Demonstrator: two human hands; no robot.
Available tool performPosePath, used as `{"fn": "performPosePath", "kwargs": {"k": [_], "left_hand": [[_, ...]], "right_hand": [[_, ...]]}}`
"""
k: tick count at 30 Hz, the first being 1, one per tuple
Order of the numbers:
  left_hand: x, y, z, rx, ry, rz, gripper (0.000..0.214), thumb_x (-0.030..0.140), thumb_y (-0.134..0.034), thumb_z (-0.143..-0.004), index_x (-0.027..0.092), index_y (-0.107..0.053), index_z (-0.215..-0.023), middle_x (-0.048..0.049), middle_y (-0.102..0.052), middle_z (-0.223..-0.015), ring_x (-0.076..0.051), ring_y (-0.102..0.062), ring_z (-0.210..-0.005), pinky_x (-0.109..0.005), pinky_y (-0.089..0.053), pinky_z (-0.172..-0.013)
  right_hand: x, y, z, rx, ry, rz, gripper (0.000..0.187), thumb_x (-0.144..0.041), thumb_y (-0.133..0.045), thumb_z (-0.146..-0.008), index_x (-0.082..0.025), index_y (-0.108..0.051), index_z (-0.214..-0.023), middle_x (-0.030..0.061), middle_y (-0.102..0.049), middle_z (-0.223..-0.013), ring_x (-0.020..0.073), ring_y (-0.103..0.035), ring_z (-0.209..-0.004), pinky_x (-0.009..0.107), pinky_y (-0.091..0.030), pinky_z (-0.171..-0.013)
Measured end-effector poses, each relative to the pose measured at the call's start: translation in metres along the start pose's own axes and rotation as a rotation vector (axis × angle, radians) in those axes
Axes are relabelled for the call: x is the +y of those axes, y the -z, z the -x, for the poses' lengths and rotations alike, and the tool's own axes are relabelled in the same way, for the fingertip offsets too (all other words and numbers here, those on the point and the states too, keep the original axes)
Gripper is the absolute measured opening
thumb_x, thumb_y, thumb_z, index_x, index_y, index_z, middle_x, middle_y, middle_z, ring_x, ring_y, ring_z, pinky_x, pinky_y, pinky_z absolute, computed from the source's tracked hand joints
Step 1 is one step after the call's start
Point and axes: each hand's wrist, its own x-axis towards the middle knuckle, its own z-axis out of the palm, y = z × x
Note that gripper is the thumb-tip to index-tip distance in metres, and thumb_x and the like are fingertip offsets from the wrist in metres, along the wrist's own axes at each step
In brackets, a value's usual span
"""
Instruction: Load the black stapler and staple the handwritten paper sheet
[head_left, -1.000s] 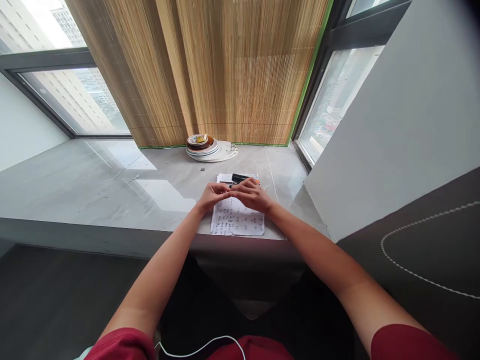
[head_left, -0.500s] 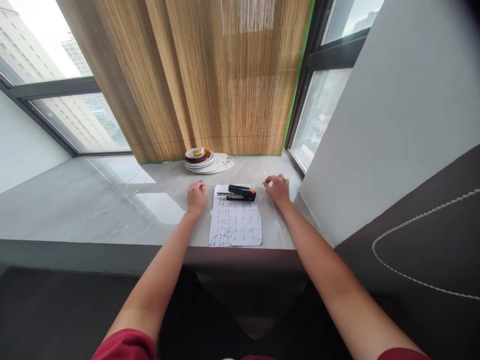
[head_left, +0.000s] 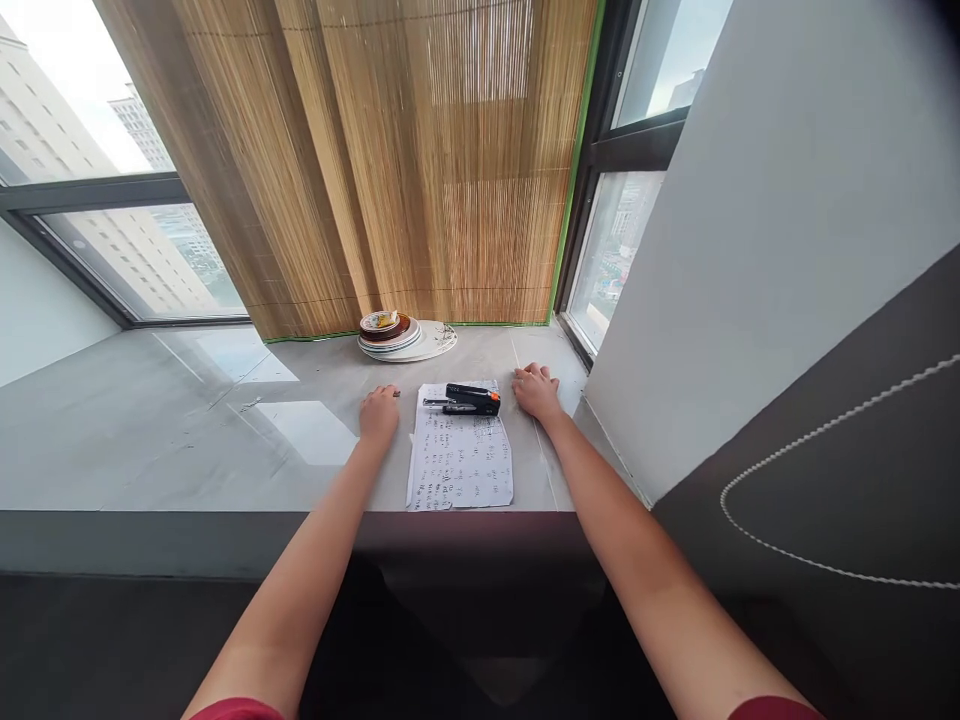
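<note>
Handwritten paper sheets [head_left: 461, 470] lie on the sill between my two hands. A black stapler [head_left: 472, 400] with an orange spot at its right end rests across their top part. To the left of the paper, my left hand [head_left: 379, 413] is on the sill with its fingers curled. A tiny dark bit shows at its fingertips, too small to name. My right hand [head_left: 536, 391] lies palm down just right of the stapler, its fingers slightly apart and nothing seen in them. Neither hand touches the stapler.
A stack of plates and small dishes [head_left: 390, 345] stands on an oval plate [head_left: 439, 343] at the back. Behind it hangs a bamboo blind [head_left: 420, 200]. A wall [head_left: 750, 200] bounds the right side, where a bead cord [head_left: 810, 422] hangs. The sill's front edge [head_left: 225, 512] runs before me.
My right hand has gone from a loose pinch to lying flatter on the sill. My left hand stays curled beside the paper. The view has shifted slightly; stapler and paper stay put.
</note>
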Motion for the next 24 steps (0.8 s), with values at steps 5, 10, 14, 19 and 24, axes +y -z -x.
{"fn": "performPosePath", "kwargs": {"k": [5, 10, 14, 19, 24], "left_hand": [[0.007, 0.011, 0.02, 0.005, -0.01, -0.028, 0.019, 0.013, -0.051, -0.095, 0.024, -0.066, -0.09, -0.0114, -0.072, -0.107, -0.032, -0.063, -0.107, -0.045, -0.046, -0.092], [0.012, 0.015, 0.023, -0.013, -0.018, -0.006, 0.017, 0.013, -0.053, -0.096, 0.024, -0.064, -0.09, -0.0107, -0.072, -0.106, -0.032, -0.062, -0.11, -0.045, -0.044, -0.096], [0.01, 0.014, 0.019, 0.029, -0.058, 0.164, 0.022, 0.01, -0.056, -0.094, 0.024, -0.069, -0.106, -0.0095, -0.07, -0.109, -0.027, -0.065, -0.107, -0.041, -0.047, -0.098], [0.01, 0.011, 0.016, 0.085, -0.245, 0.376, 0.019, 0.018, -0.055, -0.097, 0.022, -0.073, -0.104, -0.0091, -0.065, -0.109, -0.023, -0.066, -0.098, -0.036, -0.053, -0.09], [0.022, 0.01, 0.021, 0.089, -0.373, 0.526, 0.011, 0.027, -0.056, -0.101, 0.023, -0.066, -0.102, -0.0048, -0.071, -0.099, -0.02, -0.067, -0.09, -0.034, -0.052, -0.084]], "right_hand": [[-0.008, 0.008, 0.002, 0.024, -0.012, -0.054, 0.037, -0.03, -0.056, -0.092, -0.025, -0.07, -0.126, 0.0153, -0.064, -0.119, 0.0355, -0.053, -0.117, 0.057, -0.048, -0.095], [-0.018, 0.014, 0.005, 0.024, 0.067, -0.195, 0.029, -0.022, -0.051, -0.094, -0.022, -0.074, -0.112, 0.0112, -0.067, -0.109, 0.0295, -0.058, -0.111, 0.049, -0.048, -0.099], [-0.032, 0.018, 0.01, -0.008, 0.159, -0.33, 0.026, -0.034, -0.052, -0.099, -0.021, -0.073, -0.107, 0.0066, -0.067, -0.094, 0.0243, -0.06, -0.095, 0.042, -0.049, -0.096], [-0.053, 0.021, 0.018, -0.116, 0.416, -0.455, 0.034, -0.045, -0.055, -0.103, -0.025, -0.067, -0.127, 0.0067, -0.068, -0.112, 0.0233, -0.06, -0.103, 0.04, -0.05, -0.098], [-0.064, 0.008, 0.023, -0.226, 0.467, -0.413, 0.042, -0.032, -0.068, -0.095, -0.026, -0.061, -0.135, 0.008, -0.07, -0.118, 0.0273, -0.061, -0.111, 0.042, -0.051, -0.098]]}}
